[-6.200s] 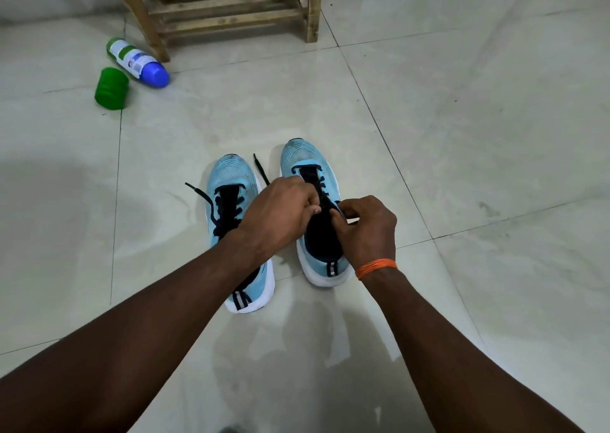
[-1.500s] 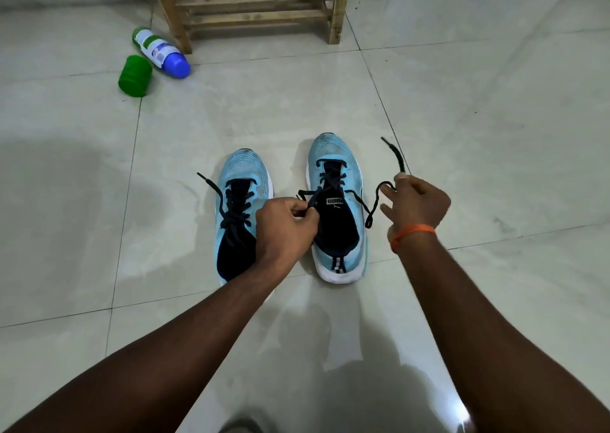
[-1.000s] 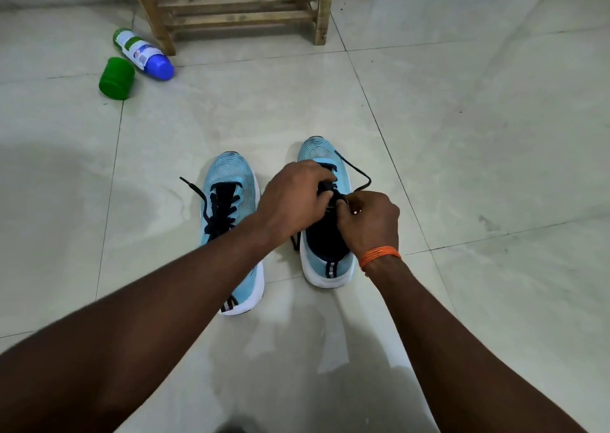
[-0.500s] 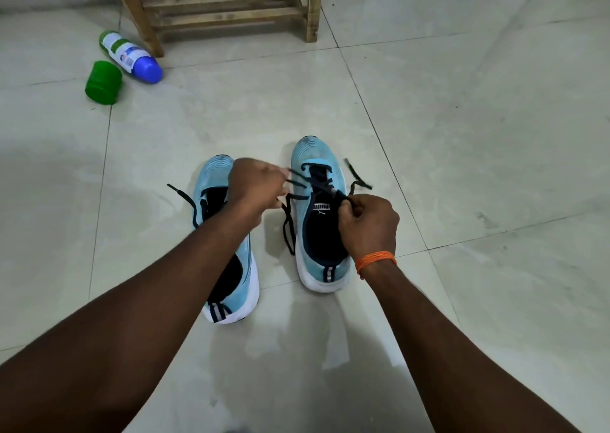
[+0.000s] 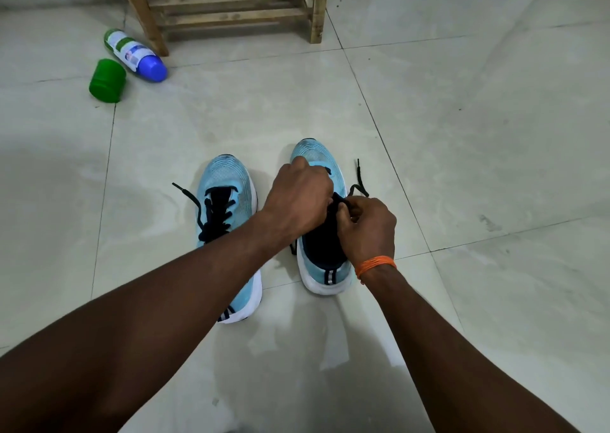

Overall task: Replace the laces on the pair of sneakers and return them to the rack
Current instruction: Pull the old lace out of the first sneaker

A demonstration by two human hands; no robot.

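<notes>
While both sneakers sit side by side on floor, toes toward rack point(image 5: 231, 6), you work over right sneaker point(image 5: 325, 276). Your left hand point(image 5: 298, 198) arches over its eyelet rows, fingers curled, apparently gripping black lace point(image 5: 359, 183) to hold tension. Your right hand point(image 5: 368, 229) pinches same lace near top eyelets; loose end trails right onto floor. Left sneaker point(image 5: 227, 181) looks laced, ends untied. Judgement: final threading or tying; rack return not yet started.
</notes>
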